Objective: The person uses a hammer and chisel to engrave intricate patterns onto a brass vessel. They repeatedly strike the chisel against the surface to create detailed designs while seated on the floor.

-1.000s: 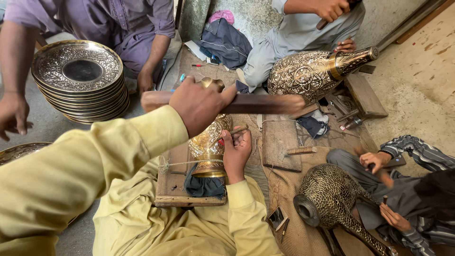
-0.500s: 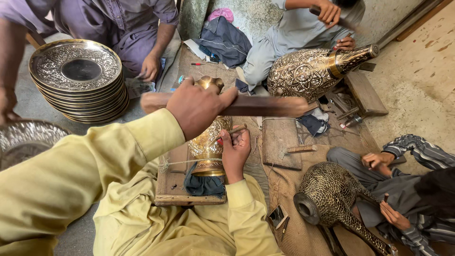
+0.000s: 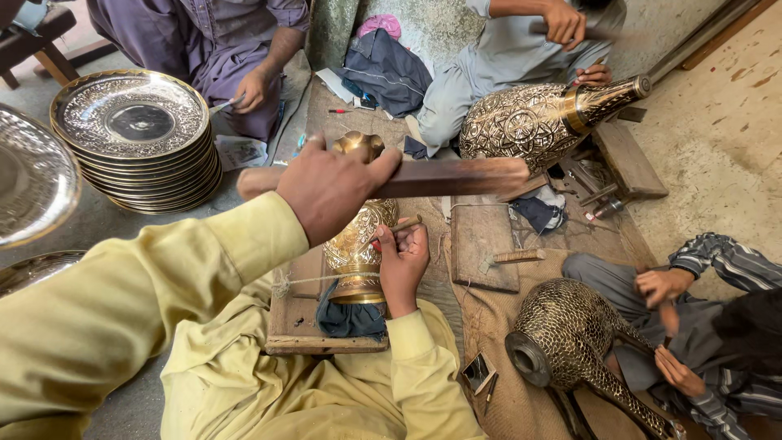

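My left hand (image 3: 334, 189) is raised over the work and grips a long flat wooden beater (image 3: 444, 178) held level. Below it, an engraved brass vase (image 3: 358, 236) stands upright on a wooden board (image 3: 295, 318), with a dark cloth (image 3: 350, 319) packed around its base. My right hand (image 3: 403, 262) rests against the vase's right side and pinches a small chisel (image 3: 397, 227) whose tip touches the brass. A string (image 3: 314, 281) runs across the vase's foot.
A stack of engraved metal plates (image 3: 134, 138) sits at the left, with more plates (image 3: 32, 183) at the edge. Other people work two large engraved vases (image 3: 529, 122) (image 3: 570, 334). A wooden block (image 3: 481, 244) and small tools (image 3: 599, 200) lie on the mat.
My left hand keeps the beater raised and has drifted slightly down and left. My right hand stays on the chisel at the vase. The view has shifted a little.
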